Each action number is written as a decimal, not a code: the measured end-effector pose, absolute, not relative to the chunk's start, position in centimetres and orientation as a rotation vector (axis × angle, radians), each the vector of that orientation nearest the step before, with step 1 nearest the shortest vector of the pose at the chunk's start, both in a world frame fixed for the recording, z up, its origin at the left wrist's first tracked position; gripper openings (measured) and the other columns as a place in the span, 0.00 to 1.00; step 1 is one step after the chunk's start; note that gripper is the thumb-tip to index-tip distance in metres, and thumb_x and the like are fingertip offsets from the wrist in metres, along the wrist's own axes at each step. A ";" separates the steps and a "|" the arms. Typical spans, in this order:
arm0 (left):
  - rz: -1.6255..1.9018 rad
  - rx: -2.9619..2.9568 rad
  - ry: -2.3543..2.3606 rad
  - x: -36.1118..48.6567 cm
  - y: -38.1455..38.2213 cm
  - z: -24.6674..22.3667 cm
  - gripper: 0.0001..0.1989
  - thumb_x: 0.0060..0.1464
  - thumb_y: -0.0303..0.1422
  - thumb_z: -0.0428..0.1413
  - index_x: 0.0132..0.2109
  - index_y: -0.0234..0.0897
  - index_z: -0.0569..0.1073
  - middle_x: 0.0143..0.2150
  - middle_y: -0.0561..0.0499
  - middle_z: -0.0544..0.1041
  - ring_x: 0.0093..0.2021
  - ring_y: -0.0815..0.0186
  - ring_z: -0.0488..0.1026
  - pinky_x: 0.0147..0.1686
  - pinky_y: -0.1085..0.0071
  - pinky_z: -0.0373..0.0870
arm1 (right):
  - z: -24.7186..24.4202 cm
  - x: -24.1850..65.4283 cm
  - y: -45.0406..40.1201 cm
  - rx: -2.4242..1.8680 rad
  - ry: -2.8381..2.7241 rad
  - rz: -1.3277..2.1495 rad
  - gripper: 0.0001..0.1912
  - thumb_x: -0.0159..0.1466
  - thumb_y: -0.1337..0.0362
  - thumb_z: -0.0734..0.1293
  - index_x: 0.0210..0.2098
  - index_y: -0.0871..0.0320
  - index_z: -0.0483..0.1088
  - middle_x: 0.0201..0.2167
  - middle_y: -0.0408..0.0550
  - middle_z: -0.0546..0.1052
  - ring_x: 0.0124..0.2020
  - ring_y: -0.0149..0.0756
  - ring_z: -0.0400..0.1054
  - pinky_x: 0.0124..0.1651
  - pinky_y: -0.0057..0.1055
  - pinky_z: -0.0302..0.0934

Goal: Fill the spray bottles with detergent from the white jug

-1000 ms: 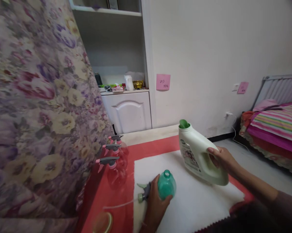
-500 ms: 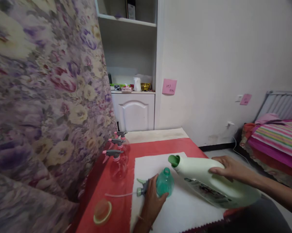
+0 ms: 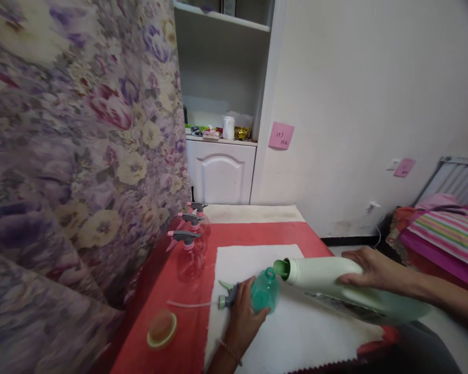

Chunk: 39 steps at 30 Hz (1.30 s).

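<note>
My left hand point(image 3: 246, 318) is closed around a small green see-through spray bottle point(image 3: 265, 293), which has its top off and tilts slightly right. Its spray head point(image 3: 228, 297), with a long thin tube point(image 3: 192, 305), lies just left of that hand. In my right hand point(image 3: 368, 272) is a large pale green jug point(image 3: 331, 272), tipped nearly on its side. The jug's green spout point(image 3: 282, 268) is right beside the bottle's open mouth; whether they touch I cannot tell. No stream of liquid shows. A round clear cap with a pale green rim point(image 3: 161, 330) lies on the red cloth.
Several clear spray bottles with pink and grey heads point(image 3: 189, 259) stand in a row along the left side of the red-covered table point(image 3: 234, 235). A white cloth point(image 3: 288, 332) lies under my hands. A floral curtain point(image 3: 81, 156) hangs close at the left; a bed point(image 3: 444, 223) stands at the right.
The jug has tipped further toward level, and its spout has come closer to the bottle's mouth. My left hand still holds the bottle. The whole view has shifted and tilted slightly.
</note>
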<state>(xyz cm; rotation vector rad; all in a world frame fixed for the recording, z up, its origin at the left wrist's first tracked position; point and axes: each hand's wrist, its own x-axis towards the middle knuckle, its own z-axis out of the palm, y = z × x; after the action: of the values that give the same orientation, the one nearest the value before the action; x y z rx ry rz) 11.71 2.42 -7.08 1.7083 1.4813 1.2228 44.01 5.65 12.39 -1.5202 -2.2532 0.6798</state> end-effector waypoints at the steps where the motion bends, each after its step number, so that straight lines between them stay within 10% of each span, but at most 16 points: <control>1: 1.230 1.703 1.475 11.7 2.4 -7.1 0.35 0.41 0.28 0.57 0.60 0.38 0.64 0.58 0.42 0.70 0.60 0.55 0.66 0.61 0.60 0.62 | 12.5 44.0 5.7 -1.517 -2.319 0.643 0.16 0.52 0.49 0.73 0.26 0.56 0.74 0.22 0.41 0.76 0.23 0.35 0.66 0.24 0.27 0.53; 39: 1.147 1.747 1.485 11.7 2.2 -6.8 0.35 0.43 0.29 0.57 0.61 0.37 0.60 0.59 0.44 0.68 0.62 0.59 0.62 0.63 0.65 0.56 | 16.9 41.6 6.1 -1.390 -2.794 0.108 0.24 0.60 0.41 0.65 0.35 0.56 0.72 0.20 0.45 0.75 0.19 0.33 0.65 0.22 0.27 0.51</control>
<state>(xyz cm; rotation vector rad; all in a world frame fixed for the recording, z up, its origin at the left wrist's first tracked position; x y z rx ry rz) 11.68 2.19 -6.78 1.7474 1.4846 1.1466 41.65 6.08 16.88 -1.3902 -2.7941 0.1081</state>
